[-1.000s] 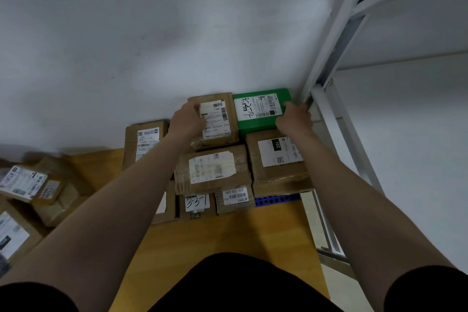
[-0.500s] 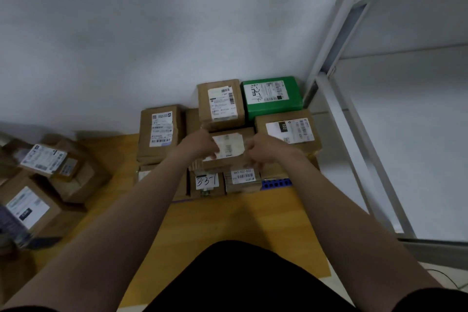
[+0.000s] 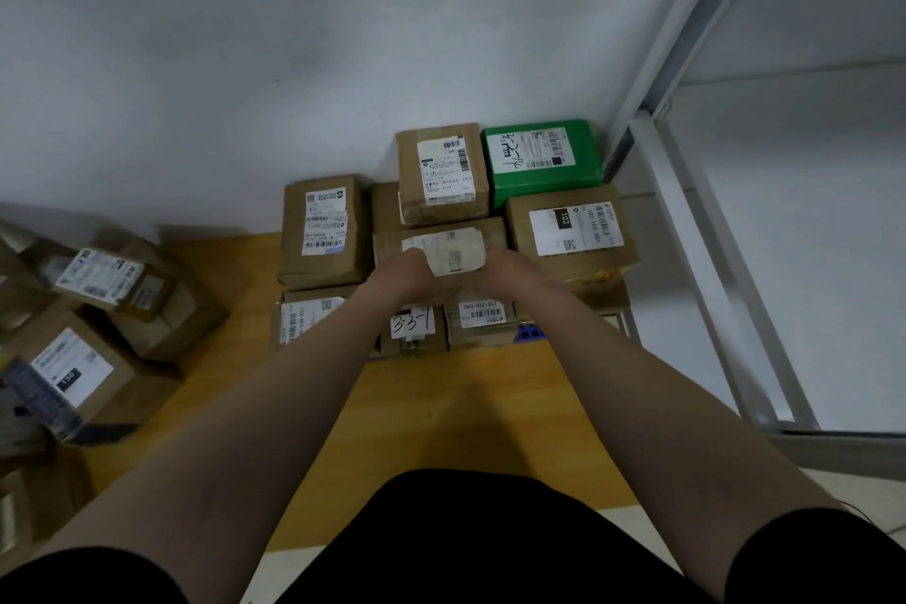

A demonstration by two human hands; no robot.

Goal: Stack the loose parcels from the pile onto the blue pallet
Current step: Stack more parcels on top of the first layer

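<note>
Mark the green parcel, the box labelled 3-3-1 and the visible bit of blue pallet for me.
green parcel [image 3: 541, 162], head view, on its white label
box labelled 3-3-1 [image 3: 413, 324], head view, on the handwritten label
blue pallet [image 3: 530, 335], head view, on its exposed front edge

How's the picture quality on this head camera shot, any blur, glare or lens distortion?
Head view: dim, flat light, no strong glare; the label on the brown parcel gripped by the left hand and right hand is smeared, the green parcel reads sharper; the wide lens splays the white rack; the loose pile at left looks soft.
</note>
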